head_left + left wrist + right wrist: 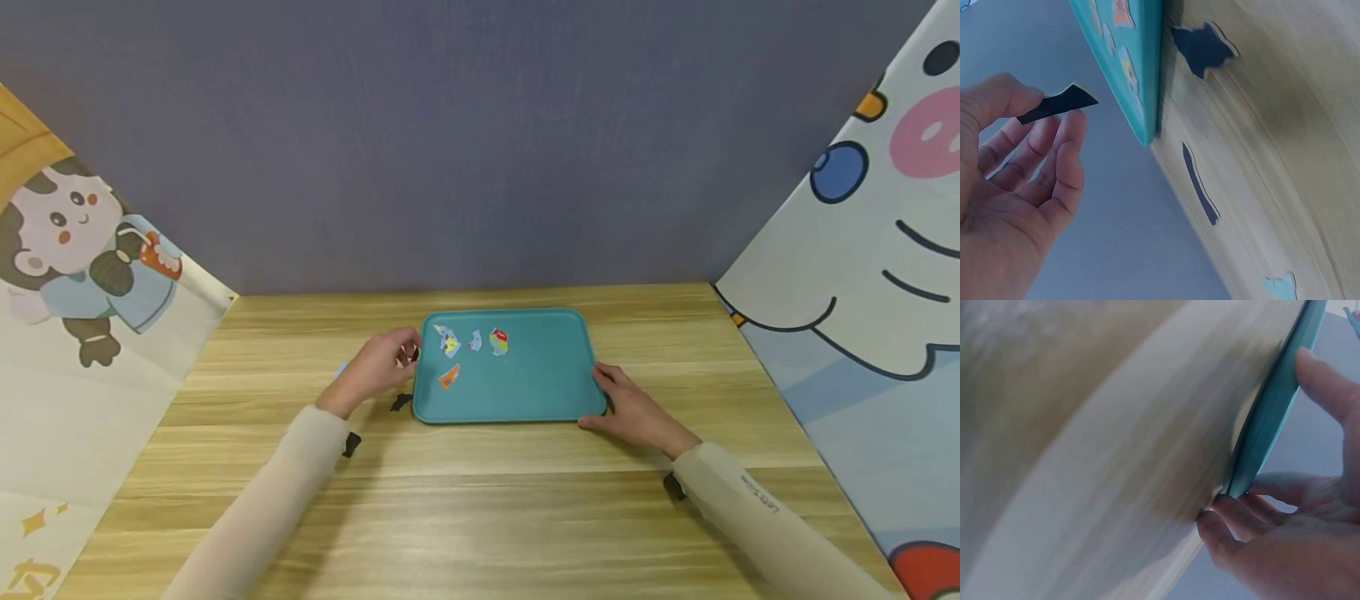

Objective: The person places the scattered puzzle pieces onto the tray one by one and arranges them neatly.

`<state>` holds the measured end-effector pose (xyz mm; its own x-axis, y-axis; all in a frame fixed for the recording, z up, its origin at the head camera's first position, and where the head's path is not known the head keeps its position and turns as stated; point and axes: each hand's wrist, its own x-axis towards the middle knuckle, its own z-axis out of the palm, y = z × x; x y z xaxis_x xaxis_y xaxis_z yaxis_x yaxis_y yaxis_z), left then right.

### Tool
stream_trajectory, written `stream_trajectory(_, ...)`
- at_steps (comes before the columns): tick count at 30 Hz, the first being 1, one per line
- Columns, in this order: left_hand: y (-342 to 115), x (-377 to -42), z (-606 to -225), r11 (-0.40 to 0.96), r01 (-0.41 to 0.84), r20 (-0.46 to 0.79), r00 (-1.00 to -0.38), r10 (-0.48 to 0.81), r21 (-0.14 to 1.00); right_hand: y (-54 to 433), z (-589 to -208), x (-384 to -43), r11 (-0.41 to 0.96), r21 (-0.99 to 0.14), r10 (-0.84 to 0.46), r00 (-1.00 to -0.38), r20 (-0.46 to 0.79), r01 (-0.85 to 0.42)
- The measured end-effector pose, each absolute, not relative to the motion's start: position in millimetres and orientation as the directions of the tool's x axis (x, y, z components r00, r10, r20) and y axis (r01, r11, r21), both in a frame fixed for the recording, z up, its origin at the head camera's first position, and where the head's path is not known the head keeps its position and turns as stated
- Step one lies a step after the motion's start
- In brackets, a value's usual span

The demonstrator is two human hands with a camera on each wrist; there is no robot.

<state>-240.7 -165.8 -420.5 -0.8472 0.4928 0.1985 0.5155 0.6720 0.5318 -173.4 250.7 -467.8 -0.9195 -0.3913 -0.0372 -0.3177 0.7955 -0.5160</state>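
Observation:
My left hand (377,360) is beside the left edge of a teal tray (536,367). In the left wrist view its thumb and fingers pinch a small flat puzzle piece (1059,104), dark side showing, above the table. My right hand (633,410) grips the tray's near right corner, thumb along the near edge and fingers at the right side. In the tray's left part lie a few printed pieces, among them an orange piece (449,377) and a red-and-yellow piece (498,342).
On the wooden table (480,508), left of the tray, lie a jagged dark piece (1200,50), a narrow dark strip (1199,184) and a light blue piece (1282,287). A grey-blue panel (465,150) stands behind, with cartoon-printed panels at both sides.

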Motion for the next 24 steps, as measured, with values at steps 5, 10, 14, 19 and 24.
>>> stream_trajectory(5, -158, -240, -419, 0.668, 0.516, 0.172, -0.842, 0.512, 0.535, 251, -469, -174, 0.797, -0.515, -0.389, -0.921, -0.036, -0.316)
stream_trajectory(10, -152, -239, -418, 0.661, 0.538, 0.181, -0.828, 0.531, 0.523, 250, -469, -173, 0.8, -0.512, -0.385, -0.922, -0.036, -0.314)
stream_trajectory(14, -147, -239, -417, 0.643, 0.569, 0.211, -0.81, 0.548, 0.512, 250, -469, -173, 0.797, -0.513, -0.391, -0.92, -0.033, -0.32)
stream_trajectory(19, -137, -240, -419, 0.628, 0.602, 0.214, -0.784, 0.583, 0.493, 250, -469, -173, 0.796, -0.513, -0.392, -0.919, -0.034, -0.321)
stream_trajectory(24, -124, -240, -421, 0.624, 0.615, 0.176, -0.766, 0.619, 0.483, 250, -469, -174, 0.798, -0.513, -0.387, -0.921, -0.036, -0.315)
